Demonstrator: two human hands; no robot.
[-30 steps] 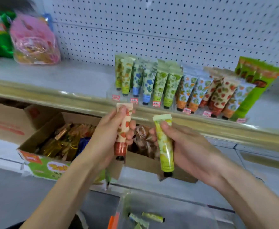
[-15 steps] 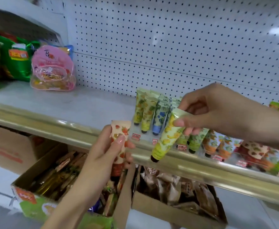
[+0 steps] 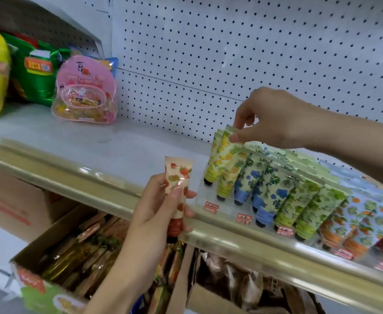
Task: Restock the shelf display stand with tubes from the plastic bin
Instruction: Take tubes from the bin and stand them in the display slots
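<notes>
My right hand (image 3: 274, 118) pinches the crimped top of a yellow-green lemon-print tube (image 3: 220, 159), which stands cap-down in the leftmost row of the clear display stand (image 3: 208, 200) on the shelf. My left hand (image 3: 156, 214) holds a cream tube with red strawberry print (image 3: 177, 189) upright, in front of the shelf's gold edge, left of the stand. The stand holds rows of tubes: yellow, blue-flowered (image 3: 263, 191), green (image 3: 304, 205), orange (image 3: 353, 223). The plastic bin is out of view.
A gold shelf rail (image 3: 72, 175) runs across the front. Snack bags, pink (image 3: 84, 91) and green (image 3: 36, 69), sit at the shelf's back left. Open cardboard boxes (image 3: 57, 264) of packaged goods stand below the shelf. White pegboard (image 3: 231, 53) backs the shelf.
My right hand moved the lemon tube from in front of the shelf edge into the stand's leftmost row, now upright. My left hand with the strawberry tube stayed about where it was.
</notes>
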